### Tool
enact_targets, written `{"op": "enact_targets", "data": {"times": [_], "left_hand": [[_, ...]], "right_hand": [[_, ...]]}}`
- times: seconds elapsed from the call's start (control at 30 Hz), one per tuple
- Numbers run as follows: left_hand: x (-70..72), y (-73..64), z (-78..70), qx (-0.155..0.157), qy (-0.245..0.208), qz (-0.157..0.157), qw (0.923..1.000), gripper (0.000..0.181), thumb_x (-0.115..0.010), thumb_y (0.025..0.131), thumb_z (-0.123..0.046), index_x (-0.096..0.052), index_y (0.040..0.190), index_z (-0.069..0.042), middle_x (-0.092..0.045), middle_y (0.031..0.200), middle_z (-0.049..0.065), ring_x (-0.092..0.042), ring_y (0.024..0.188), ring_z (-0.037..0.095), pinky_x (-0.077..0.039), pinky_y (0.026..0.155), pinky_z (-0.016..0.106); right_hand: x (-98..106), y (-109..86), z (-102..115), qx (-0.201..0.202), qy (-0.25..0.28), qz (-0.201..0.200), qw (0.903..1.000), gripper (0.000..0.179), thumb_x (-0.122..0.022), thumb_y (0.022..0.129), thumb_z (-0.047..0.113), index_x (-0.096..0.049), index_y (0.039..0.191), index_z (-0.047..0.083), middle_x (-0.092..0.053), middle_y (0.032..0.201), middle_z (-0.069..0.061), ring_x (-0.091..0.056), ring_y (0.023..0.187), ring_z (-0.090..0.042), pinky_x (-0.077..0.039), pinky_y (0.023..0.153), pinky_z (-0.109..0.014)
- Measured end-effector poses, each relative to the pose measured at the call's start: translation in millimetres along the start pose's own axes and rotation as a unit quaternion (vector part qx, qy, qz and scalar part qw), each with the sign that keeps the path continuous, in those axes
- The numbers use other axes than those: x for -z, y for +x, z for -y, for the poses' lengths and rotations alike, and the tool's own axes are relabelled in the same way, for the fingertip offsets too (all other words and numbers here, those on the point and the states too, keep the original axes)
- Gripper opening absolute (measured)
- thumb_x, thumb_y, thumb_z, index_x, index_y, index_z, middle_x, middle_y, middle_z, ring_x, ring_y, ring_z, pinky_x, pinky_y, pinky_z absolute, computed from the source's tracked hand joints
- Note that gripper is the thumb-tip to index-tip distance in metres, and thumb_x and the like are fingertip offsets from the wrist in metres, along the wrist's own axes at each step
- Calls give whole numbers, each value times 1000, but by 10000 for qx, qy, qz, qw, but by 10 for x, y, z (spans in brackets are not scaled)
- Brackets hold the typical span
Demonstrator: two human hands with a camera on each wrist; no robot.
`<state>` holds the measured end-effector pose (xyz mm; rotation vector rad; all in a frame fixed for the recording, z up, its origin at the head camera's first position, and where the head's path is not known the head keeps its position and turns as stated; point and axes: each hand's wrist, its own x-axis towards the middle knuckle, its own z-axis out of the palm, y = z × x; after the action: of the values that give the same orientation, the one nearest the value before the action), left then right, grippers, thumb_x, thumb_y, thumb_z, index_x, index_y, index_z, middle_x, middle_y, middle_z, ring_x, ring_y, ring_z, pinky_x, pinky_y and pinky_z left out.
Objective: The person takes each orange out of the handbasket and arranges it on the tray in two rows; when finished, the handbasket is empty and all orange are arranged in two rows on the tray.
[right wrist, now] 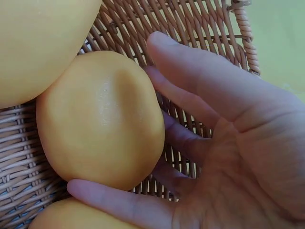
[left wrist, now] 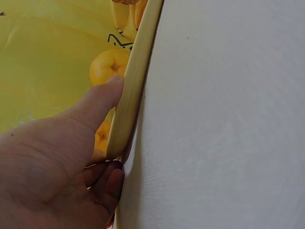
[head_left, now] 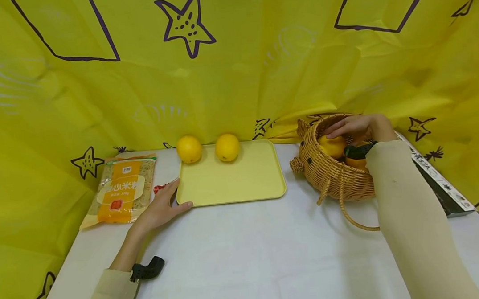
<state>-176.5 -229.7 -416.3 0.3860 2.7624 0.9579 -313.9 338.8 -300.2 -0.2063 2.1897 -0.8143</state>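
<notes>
My left hand (head_left: 160,209) holds the front left corner of a pale yellow tray (head_left: 241,180); in the left wrist view the thumb lies on its rim (left wrist: 131,100) and the fingers bend around the corner. Two oranges, one on the left (head_left: 189,149) and one on the right (head_left: 227,147), sit along the tray's back edge. My right hand (head_left: 355,126) is inside a wicker basket (head_left: 337,185) with an animal face. In the right wrist view, its fingers spread around an orange (right wrist: 100,124), the thumb apart from it. Two more oranges lie against that one.
A packet of dried noodles (head_left: 122,190) lies left of the tray, with a small red item (head_left: 158,188) beside it. A black and white pasta box (head_left: 446,185) lies behind my right arm. The basket's handle (head_left: 359,224) hangs down in front. A yellow patterned cloth (head_left: 237,87) rises behind the table.
</notes>
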Motion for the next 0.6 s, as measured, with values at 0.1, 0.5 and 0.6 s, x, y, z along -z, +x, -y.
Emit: {"op": "enact_targets", "data": {"times": [0.1,0.5,0.6], "left_hand": [[9,5,-9,-21,30,-23,10000,96,-66,89,-48,-17,153,3,-18,159,27,-17,147,46,-17,118,61],[-1,-8,-11,-17,66,-11,10000,96,-65,89,-49,-17,153,4,-18,159,28,-18,146,47,-18,118,61],[-4,-6,-14,-54,74,-45,9999,96,-66,89,-48,-17,153,4,-19,158,28,-19,146,46,-18,118,61]], "right_hand": [[-8,2,9,-129,-45,-44,9999,69,-51,100,30,-21,152,-4,-6,159,-30,-10,145,-49,-42,99,-40],[-48,25,19,-392,592,304,9970,78,-48,101,33,-2,155,-1,5,161,-27,-3,148,-46,-31,114,-50],[-43,26,21,-395,526,250,9975,78,-48,101,36,-6,155,0,2,161,-26,-7,147,-44,-38,105,-40]]}}
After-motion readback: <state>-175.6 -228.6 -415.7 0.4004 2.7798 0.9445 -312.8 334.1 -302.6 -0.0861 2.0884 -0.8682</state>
